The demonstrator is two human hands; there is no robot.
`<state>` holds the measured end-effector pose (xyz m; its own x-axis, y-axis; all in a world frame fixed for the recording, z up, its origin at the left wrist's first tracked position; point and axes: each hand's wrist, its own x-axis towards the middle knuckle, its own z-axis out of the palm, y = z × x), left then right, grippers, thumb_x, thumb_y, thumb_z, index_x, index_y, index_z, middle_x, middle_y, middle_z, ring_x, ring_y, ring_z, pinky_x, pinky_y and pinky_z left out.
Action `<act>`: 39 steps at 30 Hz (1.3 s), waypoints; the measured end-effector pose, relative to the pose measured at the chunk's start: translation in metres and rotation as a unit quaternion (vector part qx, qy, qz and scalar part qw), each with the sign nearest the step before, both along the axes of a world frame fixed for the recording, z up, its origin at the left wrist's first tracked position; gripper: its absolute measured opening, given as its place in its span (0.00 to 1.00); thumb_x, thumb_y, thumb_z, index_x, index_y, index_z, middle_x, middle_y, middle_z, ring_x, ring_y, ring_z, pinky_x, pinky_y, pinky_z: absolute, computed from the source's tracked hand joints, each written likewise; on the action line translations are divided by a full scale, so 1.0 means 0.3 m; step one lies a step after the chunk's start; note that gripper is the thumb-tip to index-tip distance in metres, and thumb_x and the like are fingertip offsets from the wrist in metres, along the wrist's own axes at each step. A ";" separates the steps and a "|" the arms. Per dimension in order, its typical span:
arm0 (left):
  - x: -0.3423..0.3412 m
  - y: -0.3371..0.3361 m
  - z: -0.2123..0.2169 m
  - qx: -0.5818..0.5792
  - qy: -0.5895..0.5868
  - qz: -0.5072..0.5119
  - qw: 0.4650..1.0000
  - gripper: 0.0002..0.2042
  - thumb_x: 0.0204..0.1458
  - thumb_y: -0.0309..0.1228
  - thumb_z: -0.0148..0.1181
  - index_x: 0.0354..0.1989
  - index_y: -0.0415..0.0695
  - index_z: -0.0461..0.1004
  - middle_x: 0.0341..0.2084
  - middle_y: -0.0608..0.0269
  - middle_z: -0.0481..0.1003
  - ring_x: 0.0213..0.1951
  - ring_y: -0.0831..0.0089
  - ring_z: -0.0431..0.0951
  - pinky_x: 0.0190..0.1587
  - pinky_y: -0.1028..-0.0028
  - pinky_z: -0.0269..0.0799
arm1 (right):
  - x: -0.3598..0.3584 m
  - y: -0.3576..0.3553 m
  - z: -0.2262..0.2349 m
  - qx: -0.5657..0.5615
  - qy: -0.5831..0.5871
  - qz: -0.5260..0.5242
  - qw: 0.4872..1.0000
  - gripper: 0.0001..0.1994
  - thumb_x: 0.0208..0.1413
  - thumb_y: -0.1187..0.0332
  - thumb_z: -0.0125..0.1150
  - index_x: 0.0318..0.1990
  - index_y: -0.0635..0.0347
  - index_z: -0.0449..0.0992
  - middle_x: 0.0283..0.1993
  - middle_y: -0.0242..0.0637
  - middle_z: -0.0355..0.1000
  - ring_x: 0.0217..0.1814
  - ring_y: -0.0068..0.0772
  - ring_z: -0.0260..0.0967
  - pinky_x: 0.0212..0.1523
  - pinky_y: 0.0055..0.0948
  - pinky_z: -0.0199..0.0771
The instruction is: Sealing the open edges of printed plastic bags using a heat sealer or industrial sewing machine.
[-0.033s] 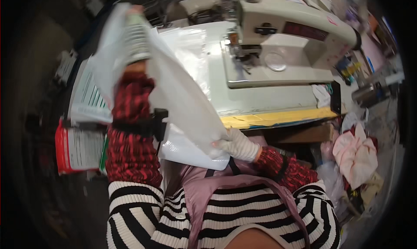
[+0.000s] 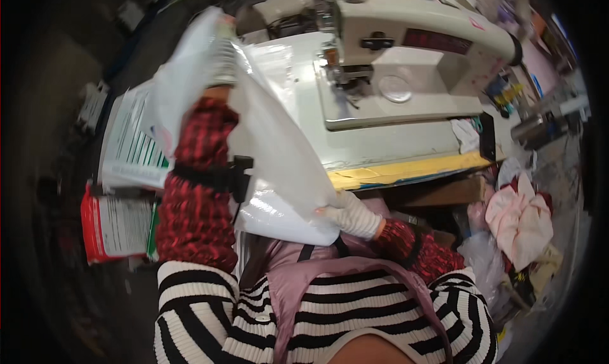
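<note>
A large white plastic bag (image 2: 279,132) stretches slantwise between my two hands, over the left part of the sewing table. My left hand (image 2: 222,56), in a striped white glove with bare fingertips, is closed on its far end; that end is raised and blurred, and the fingers are partly hidden. Close to my lap, my right hand (image 2: 356,215), in a similar glove, pinches the bag's near edge between thumb and fingers. The bag's lower corner hangs over my mauve apron (image 2: 285,251). To the right of the bag stands a cream sewing machine (image 2: 422,31) on the white table (image 2: 374,145).
Printed bags (image 2: 130,142) lie along the table's left side, with a red-edged package (image 2: 117,227) below them. Yellow tape (image 2: 406,172) runs along the table's front edge. Pale pink cloth (image 2: 519,221) is heaped at the right. A chair (image 2: 285,8) stands beyond the table.
My left hand and the bag's far end have shifted slightly right. My right hand keeps its pinch on the near edge. The sewing machine appears a little further left in the view.
</note>
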<state>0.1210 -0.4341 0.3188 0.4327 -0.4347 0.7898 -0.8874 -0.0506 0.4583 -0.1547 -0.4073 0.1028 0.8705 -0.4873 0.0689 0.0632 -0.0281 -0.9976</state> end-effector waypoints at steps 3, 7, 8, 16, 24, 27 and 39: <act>0.241 -0.336 -0.446 0.243 0.187 -0.074 0.949 0.27 0.55 0.49 0.51 0.56 0.40 0.64 0.53 0.53 0.67 0.53 0.70 0.68 0.56 0.73 0.60 | -0.133 0.037 -0.003 0.145 0.067 -0.020 0.987 0.20 0.53 0.63 0.58 0.50 0.65 0.69 0.31 0.48 0.72 0.34 0.39 0.72 0.36 0.37 0.70; -0.095 -0.455 -0.540 0.319 0.133 -0.154 0.926 0.27 0.55 0.48 0.51 0.55 0.39 0.64 0.51 0.52 0.68 0.51 0.68 0.69 0.54 0.72 0.61 | -0.395 0.037 -0.068 -0.308 0.113 -0.159 0.931 0.26 0.53 0.65 0.57 0.60 0.59 0.62 0.31 0.50 0.72 0.32 0.47 0.73 0.33 0.39 0.70; -0.136 -0.441 -0.546 0.338 0.117 -0.158 0.920 0.26 0.55 0.47 0.51 0.55 0.39 0.64 0.51 0.52 0.68 0.51 0.68 0.69 0.54 0.71 0.61 | -0.423 0.053 0.051 -0.235 0.229 -0.150 0.933 0.29 0.53 0.65 0.57 0.63 0.55 0.57 0.30 0.50 0.72 0.32 0.50 0.72 0.33 0.40 0.70; -0.087 -0.550 -0.520 0.476 -0.006 -0.208 0.854 0.24 0.54 0.45 0.52 0.52 0.39 0.66 0.46 0.49 0.70 0.47 0.64 0.71 0.51 0.69 0.64 | -0.366 -0.081 0.165 -0.328 0.322 -0.079 0.884 0.33 0.52 0.69 0.52 0.67 0.45 0.50 0.25 0.45 0.71 0.26 0.49 0.71 0.27 0.43 0.68; 0.146 -0.421 -0.419 0.576 -0.122 -0.271 0.761 0.22 0.54 0.43 0.52 0.49 0.38 0.67 0.42 0.47 0.71 0.43 0.60 0.73 0.47 0.66 0.66 | 0.087 -0.395 0.220 -0.350 0.349 -0.088 0.865 0.25 0.55 0.71 0.45 0.63 0.59 0.56 0.32 0.52 0.74 0.36 0.50 0.74 0.36 0.45 0.72; 0.339 -0.136 -0.366 0.610 -0.166 -0.291 0.718 0.21 0.54 0.42 0.53 0.48 0.38 0.67 0.41 0.46 0.72 0.41 0.58 0.73 0.46 0.65 0.67 | 0.194 -0.554 0.265 -0.346 0.406 -0.009 0.846 0.24 0.57 0.68 0.46 0.62 0.62 0.56 0.36 0.54 0.74 0.39 0.48 0.74 0.38 0.41 0.73; -0.291 0.040 -0.309 0.590 0.118 -0.308 0.737 0.21 0.49 0.39 0.61 0.45 0.38 0.67 0.38 0.49 0.73 0.43 0.60 0.74 0.46 0.65 0.67 | 0.170 -0.471 0.136 -0.253 0.219 -0.099 0.937 0.29 0.55 0.68 0.48 0.64 0.67 0.51 0.40 0.61 0.71 0.44 0.55 0.71 0.44 0.43 0.70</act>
<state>0.0338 -0.4222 0.2260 -0.0689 -0.9304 -0.3601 -0.8107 -0.1581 0.5637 -0.1038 -0.5486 0.1436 0.7656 -0.6433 -0.0075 -0.4048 -0.4727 -0.7828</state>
